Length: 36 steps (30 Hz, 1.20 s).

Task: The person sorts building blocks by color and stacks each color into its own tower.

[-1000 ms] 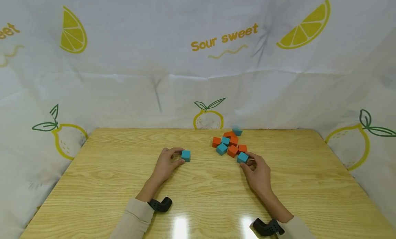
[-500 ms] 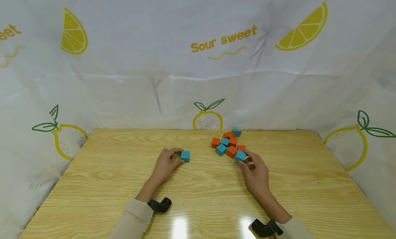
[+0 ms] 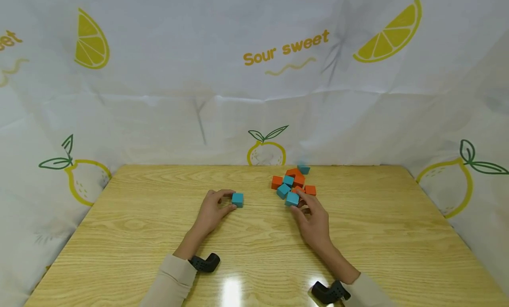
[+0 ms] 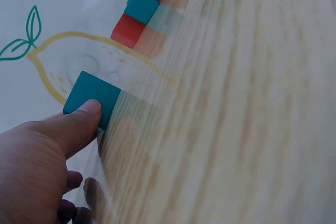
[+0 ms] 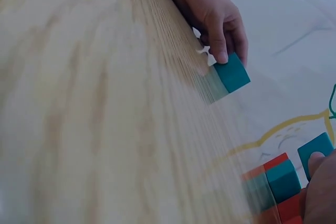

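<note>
My left hand [image 3: 211,212] pinches a blue cube [image 3: 237,200] between thumb and fingers on the wooden table. In the left wrist view its thumb lies across a face of that cube [image 4: 89,94]. To the right, my right hand [image 3: 314,223] pinches a second blue cube [image 3: 292,199], which looks raised off the table in the right wrist view [image 5: 314,153]. Just behind it lies a loose group of blocks: a blue cube [image 3: 283,191], another blue cube [image 3: 288,180], an orange cube [image 3: 277,182] and an orange cube [image 3: 310,190]. One more orange cube is partly hidden by my right fingers.
An orange angled block [image 3: 294,173] and a blue wedge-like block [image 3: 304,169] lie at the back of the group, near the table's far edge. A white lemon-print cloth [image 3: 179,130] hangs behind the table [image 3: 159,183].
My right hand has moved left with its blue cube, from beside the right orange cube to in front of the group. My left hand and its cube have stayed in place.
</note>
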{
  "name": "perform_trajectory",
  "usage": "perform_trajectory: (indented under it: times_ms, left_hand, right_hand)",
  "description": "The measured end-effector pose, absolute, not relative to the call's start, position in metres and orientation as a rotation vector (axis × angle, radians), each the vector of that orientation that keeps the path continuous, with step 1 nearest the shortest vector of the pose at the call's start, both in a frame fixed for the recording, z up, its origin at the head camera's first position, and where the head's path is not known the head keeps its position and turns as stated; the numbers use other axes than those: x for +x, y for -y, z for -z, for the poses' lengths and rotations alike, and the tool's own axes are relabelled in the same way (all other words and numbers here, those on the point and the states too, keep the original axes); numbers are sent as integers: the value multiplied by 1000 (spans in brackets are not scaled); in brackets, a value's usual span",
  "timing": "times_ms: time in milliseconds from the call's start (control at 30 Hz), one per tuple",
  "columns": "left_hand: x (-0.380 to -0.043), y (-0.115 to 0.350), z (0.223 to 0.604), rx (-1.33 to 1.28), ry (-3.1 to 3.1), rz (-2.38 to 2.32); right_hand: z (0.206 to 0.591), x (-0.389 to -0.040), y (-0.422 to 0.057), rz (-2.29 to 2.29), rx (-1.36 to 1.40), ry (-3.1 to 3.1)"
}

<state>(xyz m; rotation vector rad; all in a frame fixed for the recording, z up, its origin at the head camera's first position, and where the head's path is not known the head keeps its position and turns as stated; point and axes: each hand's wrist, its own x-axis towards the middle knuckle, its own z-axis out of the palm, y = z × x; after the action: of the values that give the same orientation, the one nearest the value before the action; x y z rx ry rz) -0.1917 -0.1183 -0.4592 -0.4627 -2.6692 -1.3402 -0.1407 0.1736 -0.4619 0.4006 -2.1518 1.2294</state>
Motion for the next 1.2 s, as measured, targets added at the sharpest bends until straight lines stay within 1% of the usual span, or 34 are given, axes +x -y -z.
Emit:
perform_trajectory:
  times_ms: [900,1200]
  left_hand:
    - [-194,119,460,-473,2663,1353]
    - [-193,120,460,-479,2664,1348]
  right_hand:
    - [460,-162,-126,-1298,471,2227]
    - [463,-167,-105,-1321,544,2284]
